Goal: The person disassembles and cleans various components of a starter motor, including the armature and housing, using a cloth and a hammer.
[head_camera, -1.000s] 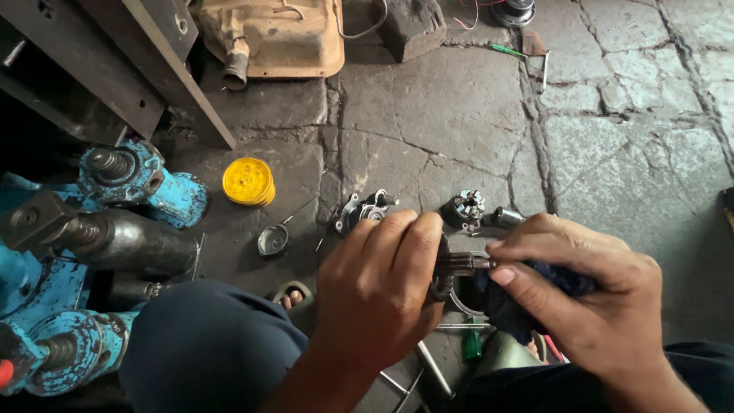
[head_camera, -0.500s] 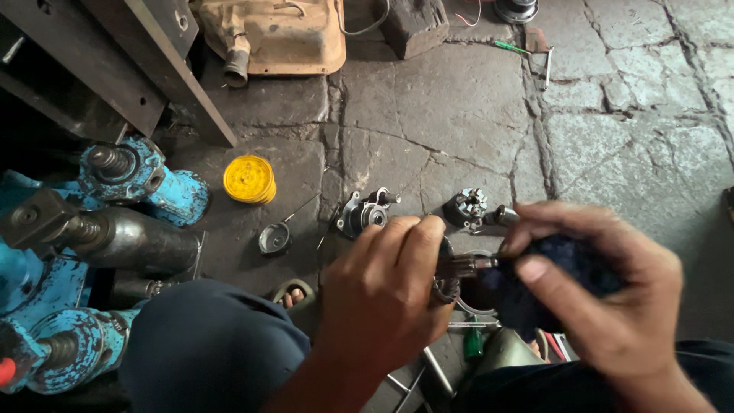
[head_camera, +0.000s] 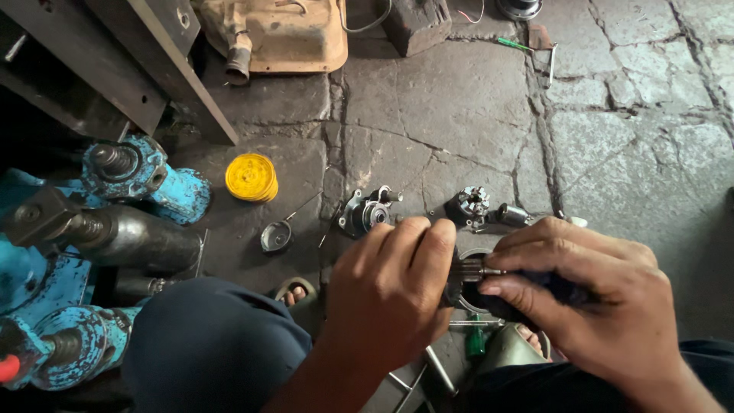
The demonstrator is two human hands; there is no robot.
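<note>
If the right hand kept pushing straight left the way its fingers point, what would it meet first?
Probably the small metal shaft pinched at the right hand's fingertips, then the left hand gripping the dark part. Depth is hard to judge.

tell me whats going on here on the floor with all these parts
A person crouched over a stone floor works on a small metal part held between both hands. The left hand wraps around one end of it, while the right hand pinches a dark piece against the other end. On the floor just beyond lie two small mechanical assemblies, a yellow round lid and a small round cap. Blue hydraulic jacks sit off to the left.
</note>
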